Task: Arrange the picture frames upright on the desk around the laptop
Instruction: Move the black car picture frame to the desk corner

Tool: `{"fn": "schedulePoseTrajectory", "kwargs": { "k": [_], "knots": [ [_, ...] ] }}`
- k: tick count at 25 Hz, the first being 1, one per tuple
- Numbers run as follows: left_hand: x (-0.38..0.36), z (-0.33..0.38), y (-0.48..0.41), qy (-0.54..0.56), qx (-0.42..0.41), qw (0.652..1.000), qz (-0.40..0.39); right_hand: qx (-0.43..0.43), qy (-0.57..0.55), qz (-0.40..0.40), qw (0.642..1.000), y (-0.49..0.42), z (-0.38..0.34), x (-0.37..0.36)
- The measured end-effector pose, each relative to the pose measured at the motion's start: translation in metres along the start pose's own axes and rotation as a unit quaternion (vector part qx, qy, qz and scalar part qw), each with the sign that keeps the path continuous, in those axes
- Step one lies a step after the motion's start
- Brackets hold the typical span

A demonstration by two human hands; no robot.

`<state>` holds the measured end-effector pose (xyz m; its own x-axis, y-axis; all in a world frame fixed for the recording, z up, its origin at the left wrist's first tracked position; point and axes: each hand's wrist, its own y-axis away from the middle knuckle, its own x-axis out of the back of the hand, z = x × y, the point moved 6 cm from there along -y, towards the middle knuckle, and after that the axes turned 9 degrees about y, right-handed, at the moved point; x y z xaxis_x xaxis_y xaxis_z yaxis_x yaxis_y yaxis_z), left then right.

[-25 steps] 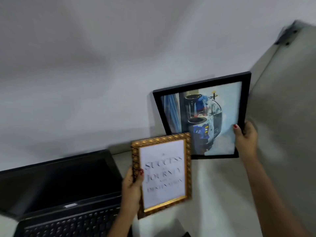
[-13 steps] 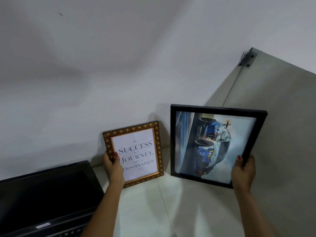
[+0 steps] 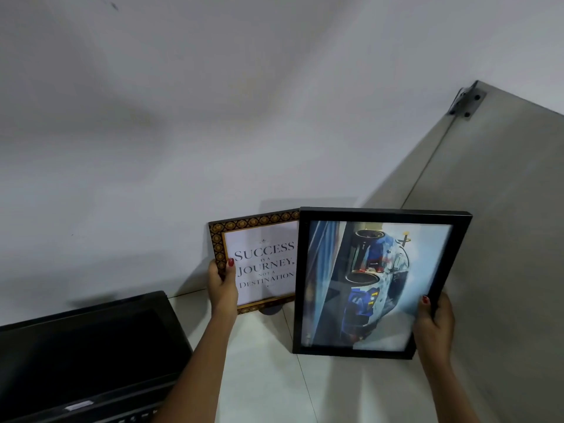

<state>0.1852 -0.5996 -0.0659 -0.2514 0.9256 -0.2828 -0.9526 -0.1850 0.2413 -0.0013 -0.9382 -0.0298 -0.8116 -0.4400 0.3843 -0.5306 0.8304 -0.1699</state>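
A gold-patterned frame [image 3: 259, 264] with a "Success is a journey" print stands upright near the white wall, and my left hand [image 3: 222, 288] grips its left edge. A larger black frame [image 3: 375, 282] with a blue car picture is held a little above the desk, and my right hand [image 3: 435, 322] grips its lower right corner. The black frame overlaps and hides the gold frame's right side. The open laptop [image 3: 88, 361] sits at the lower left, its screen dark.
The white desk top [image 3: 265, 380] runs between the laptop and a grey side panel [image 3: 500, 239] on the right, which carries a metal bracket [image 3: 465, 100] at its top corner. The white wall [image 3: 183, 132] closes the back.
The gold frame went from mid-air near the laptop back to the wall and now stands upright. The black frame came down, turned to portrait and moved in front of the gold frame's right side.
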Motion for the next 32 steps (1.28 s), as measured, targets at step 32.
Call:
{"fn": "schedulePoseTrajectory", "kwargs": {
  "k": [32],
  "knots": [
    [0.237,0.107,0.222,0.414,0.22,0.88,-0.074,-0.013,-0.189,-0.31,0.932,0.327,-0.18,-0.011]
  ]
}}
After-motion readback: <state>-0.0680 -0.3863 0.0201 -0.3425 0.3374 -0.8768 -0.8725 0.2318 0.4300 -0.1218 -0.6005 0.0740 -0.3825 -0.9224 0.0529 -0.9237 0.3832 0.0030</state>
